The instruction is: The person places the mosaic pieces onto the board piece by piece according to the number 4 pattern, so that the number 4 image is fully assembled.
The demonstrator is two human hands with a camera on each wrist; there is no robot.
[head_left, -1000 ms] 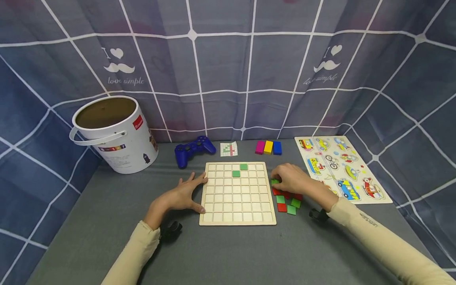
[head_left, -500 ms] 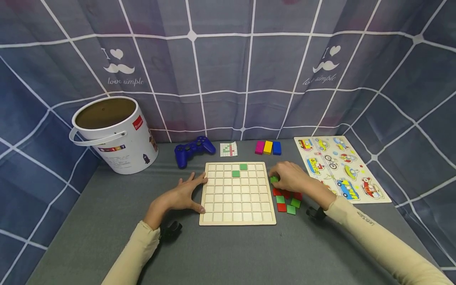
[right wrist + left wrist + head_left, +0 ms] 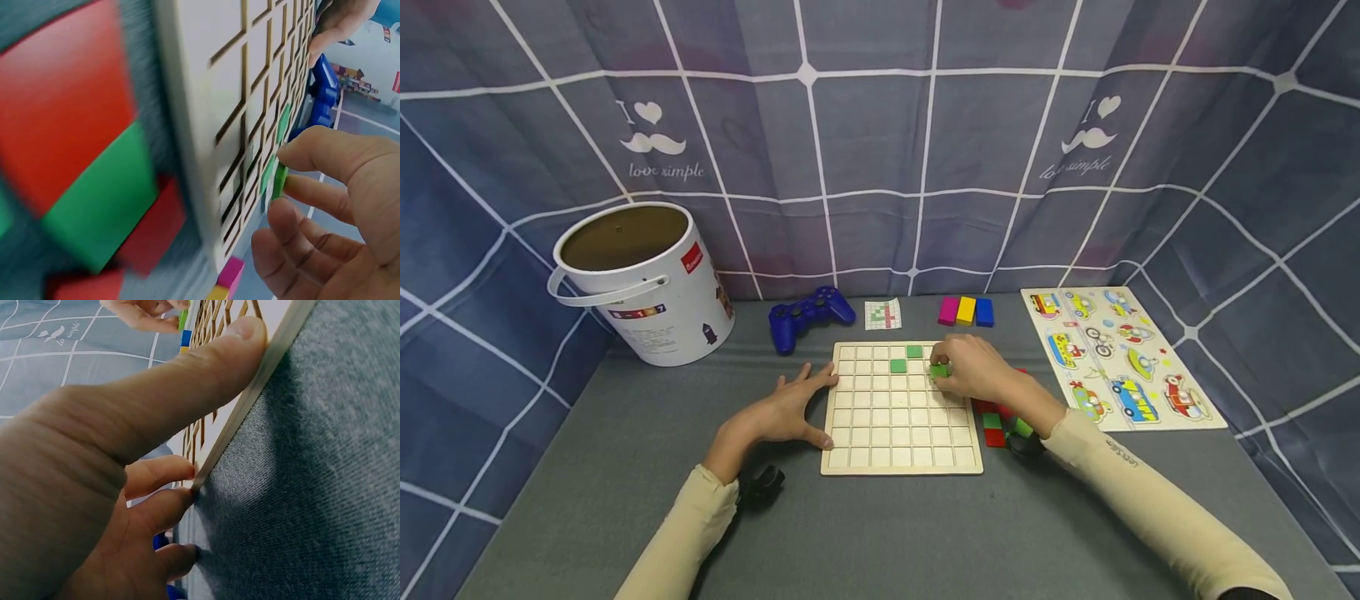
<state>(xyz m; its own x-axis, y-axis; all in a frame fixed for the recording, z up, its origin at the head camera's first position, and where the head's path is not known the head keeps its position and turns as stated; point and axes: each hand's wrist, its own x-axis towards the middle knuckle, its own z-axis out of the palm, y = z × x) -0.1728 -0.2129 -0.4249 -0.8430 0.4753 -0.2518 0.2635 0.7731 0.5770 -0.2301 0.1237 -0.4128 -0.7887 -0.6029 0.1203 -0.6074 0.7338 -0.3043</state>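
I brace the wooden grid board with my left hand, fingers straight and flat against its left edge so it cannot slide, while my right hand, wrist low, pinches a green tile on edge just above the board's upper right cells.

I see a small flat green square tile pinched in my right hand, held edge-up just over the wooden grid board, beside two green tiles already seated left of the pinch.
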